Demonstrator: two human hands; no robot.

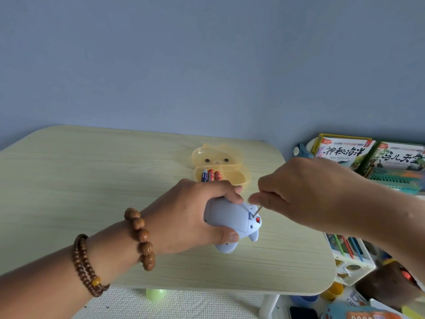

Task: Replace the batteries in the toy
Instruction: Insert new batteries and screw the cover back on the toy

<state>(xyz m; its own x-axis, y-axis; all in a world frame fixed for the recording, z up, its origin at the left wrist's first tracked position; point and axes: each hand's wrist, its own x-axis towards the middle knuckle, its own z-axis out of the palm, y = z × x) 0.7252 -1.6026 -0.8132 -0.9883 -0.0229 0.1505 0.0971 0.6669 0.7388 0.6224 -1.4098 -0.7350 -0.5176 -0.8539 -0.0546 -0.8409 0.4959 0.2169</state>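
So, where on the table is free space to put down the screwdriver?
The table is bare on its far left, left of the yellow case and the left hand, and at its near right corner, past the toy. It is crowded between the case, toy and right hand.

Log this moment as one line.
left hand: grips toy | right hand: pinches screwdriver, tip on toy | batteries: three in open yellow case

Picture books [342, 151] stand right of the table [92, 180], behind a toy box [351, 263]

Free room on table [80, 180] left of toy [230, 215]; open yellow case [216, 155] close behind.
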